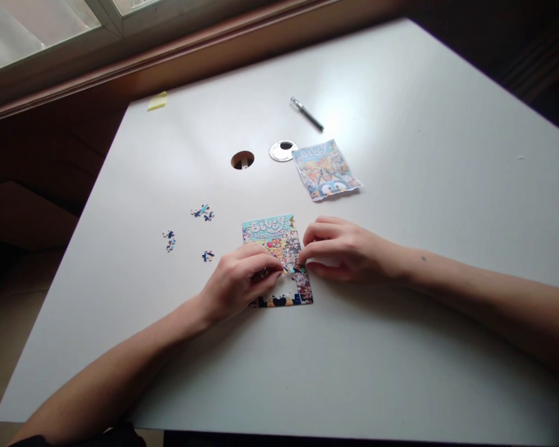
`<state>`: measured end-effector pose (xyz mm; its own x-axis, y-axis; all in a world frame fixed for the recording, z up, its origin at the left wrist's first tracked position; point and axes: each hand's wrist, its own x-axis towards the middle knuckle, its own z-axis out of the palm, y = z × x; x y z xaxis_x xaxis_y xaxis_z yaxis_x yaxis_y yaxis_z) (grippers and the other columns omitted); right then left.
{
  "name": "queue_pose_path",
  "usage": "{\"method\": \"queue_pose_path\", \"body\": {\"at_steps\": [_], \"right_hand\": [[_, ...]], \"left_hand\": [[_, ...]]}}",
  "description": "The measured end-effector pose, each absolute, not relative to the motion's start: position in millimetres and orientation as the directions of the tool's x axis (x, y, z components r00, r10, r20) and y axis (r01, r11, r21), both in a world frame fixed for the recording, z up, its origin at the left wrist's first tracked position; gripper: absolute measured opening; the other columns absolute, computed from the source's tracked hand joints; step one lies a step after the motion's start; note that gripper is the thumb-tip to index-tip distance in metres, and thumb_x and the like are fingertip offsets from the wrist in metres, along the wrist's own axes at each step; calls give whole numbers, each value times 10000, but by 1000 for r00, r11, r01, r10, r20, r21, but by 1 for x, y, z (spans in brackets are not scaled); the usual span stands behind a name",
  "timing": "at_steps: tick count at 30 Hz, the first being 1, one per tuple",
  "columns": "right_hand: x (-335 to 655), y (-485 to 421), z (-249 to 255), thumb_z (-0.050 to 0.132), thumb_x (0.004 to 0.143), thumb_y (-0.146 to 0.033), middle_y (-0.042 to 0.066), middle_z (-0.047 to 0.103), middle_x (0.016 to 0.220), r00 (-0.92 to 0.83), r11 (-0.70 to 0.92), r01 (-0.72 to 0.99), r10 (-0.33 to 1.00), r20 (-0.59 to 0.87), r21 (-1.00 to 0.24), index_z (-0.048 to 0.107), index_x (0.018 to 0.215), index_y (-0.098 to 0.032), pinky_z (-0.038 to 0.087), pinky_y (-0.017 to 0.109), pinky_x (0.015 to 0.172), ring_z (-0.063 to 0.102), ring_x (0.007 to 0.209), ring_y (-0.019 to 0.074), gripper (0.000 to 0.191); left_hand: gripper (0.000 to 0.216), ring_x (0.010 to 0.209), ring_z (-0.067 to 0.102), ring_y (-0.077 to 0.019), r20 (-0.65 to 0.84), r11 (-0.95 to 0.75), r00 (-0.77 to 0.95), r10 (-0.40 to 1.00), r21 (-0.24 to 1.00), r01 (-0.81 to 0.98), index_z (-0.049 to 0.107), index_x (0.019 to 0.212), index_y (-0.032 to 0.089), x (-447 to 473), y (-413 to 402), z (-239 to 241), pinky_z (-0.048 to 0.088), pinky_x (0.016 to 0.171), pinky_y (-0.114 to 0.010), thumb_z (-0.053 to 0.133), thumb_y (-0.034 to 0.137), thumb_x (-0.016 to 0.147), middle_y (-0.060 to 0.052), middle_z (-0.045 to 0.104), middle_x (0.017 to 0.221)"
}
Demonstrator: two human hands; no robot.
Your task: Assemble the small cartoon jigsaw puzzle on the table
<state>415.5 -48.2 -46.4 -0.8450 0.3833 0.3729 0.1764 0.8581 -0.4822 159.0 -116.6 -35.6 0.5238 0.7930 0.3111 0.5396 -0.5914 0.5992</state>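
A small colourful jigsaw puzzle lies on the white table in front of me, with a gap showing in its lower part. My left hand rests over the puzzle's lower left, fingers curled and pinched together at its middle; what they hold is hidden. My right hand lies at the puzzle's right edge, fingers bent and pressed on the pieces there. A few loose puzzle pieces lie to the left, with more loose pieces and a single loose piece nearer the puzzle.
A printed reference picture lies beyond the puzzle. Behind it are a round cable-hole cover, an open cable hole and a pen. A yellow sticky note sits at the far left corner. A window sill runs along the back.
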Motion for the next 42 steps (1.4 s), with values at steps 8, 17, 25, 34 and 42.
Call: {"method": "queue_pose_path", "body": {"at_steps": [8, 17, 25, 34, 42], "right_hand": [[413, -49, -49, 630, 923, -286, 64, 600, 859, -831, 856, 180, 396, 390, -485, 692, 910, -199, 417, 307, 729, 500, 774, 180, 107], [411, -51, -49, 617, 936, -317, 67, 585, 844, -829, 866, 203, 400, 390, -457, 691, 892, -188, 410, 305, 724, 487, 765, 180, 156], [412, -50, -51, 612, 941, -322, 62, 580, 846, -834, 872, 195, 389, 392, -450, 682, 901, -192, 410, 306, 729, 483, 769, 179, 152], [412, -50, -49, 588, 951, -306, 71, 585, 856, -840, 880, 210, 386, 382, -427, 683, 903, -185, 413, 313, 729, 484, 771, 182, 161], [413, -52, -45, 569, 977, -268, 59, 595, 886, -859, 900, 166, 334, 389, -404, 672, 1046, -202, 400, 308, 738, 479, 793, 177, 140]], "left_hand": [[66, 773, 591, -146, 345, -647, 561, 753, 546, 533, 650, 906, 190, 161, -116, -37, 507, 745, -281, 589, 171, 924, -45, 664, 826], [92, 731, 502, -157, 360, -750, 658, 661, 343, 566, 630, 903, 164, 162, -119, -36, 483, 692, -300, 546, 147, 938, -52, 614, 786], [130, 811, 544, -183, 374, -796, 712, 594, 140, 589, 634, 1029, 144, 161, -123, -39, 513, 754, -332, 572, 157, 915, -72, 636, 868], [237, 972, 567, -217, 304, -783, 726, 617, 140, 606, 658, 1128, 218, 162, -122, -27, 466, 806, -356, 601, 211, 898, -72, 649, 1056], [278, 1098, 513, -253, 210, -740, 710, 672, 225, 634, 680, 1158, 311, 155, -118, -25, 405, 912, -406, 630, 279, 886, -75, 588, 1208]]}}
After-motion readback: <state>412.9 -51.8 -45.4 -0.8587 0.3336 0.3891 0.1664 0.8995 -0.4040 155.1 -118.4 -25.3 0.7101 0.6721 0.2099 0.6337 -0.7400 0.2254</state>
